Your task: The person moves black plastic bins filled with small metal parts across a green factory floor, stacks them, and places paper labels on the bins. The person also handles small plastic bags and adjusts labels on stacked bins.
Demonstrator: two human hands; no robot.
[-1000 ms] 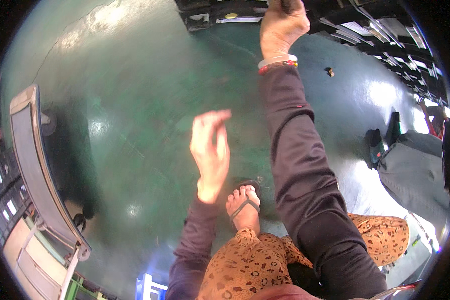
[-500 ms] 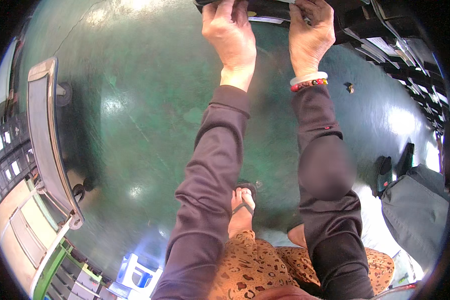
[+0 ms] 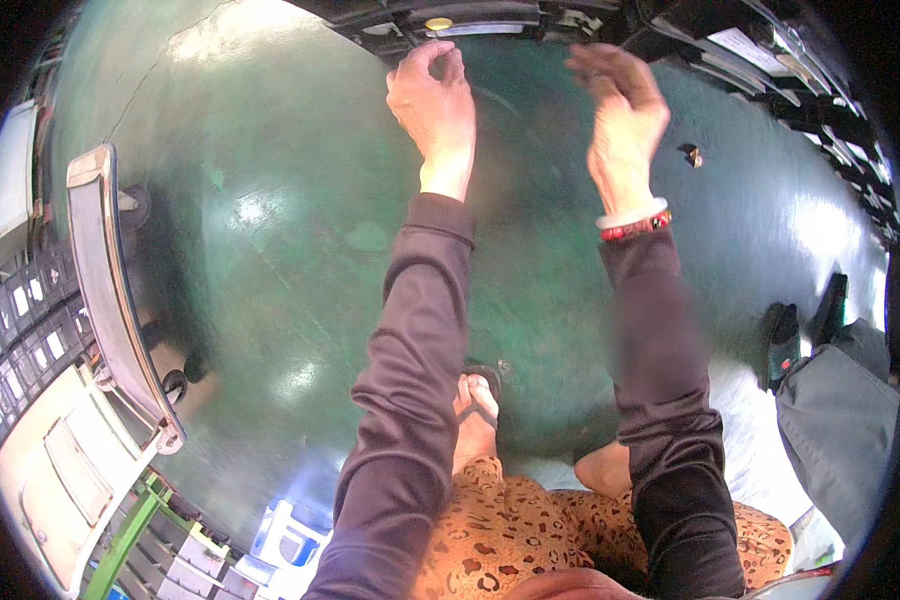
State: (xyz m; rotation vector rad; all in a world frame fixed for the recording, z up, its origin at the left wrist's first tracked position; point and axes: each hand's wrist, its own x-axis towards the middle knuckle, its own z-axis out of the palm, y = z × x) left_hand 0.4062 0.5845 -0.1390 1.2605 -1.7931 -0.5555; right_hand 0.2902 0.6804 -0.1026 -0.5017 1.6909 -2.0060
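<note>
My left hand [image 3: 432,112] is just below the near edge of a black plastic crate [image 3: 568,22] at the top of the view. Its fingers are curled in, with thumb and index tips close together, and I see nothing held in it. My right hand [image 3: 626,125], a white bangle and red beads at its wrist, is raised to the right, apart from the crate. Its fingers are spread and smeared by motion, with nothing visible between them. On the crate are a pale label strip [image 3: 490,29] and a yellow oval mark [image 3: 438,24].
Stacked black crates [image 3: 820,100] line the right side. At the left stands a wheeled cart [image 3: 105,250], with crates behind it. A blue and white plastic stool [image 3: 282,540] is at lower left. Another person's grey trouser leg [image 3: 835,400] shows at right. The floor [image 3: 300,230] is green.
Both hands have let go of the black crate edge and drawn back toward me. The right hand's fingers have spread. More of the crate now shows at the top.
</note>
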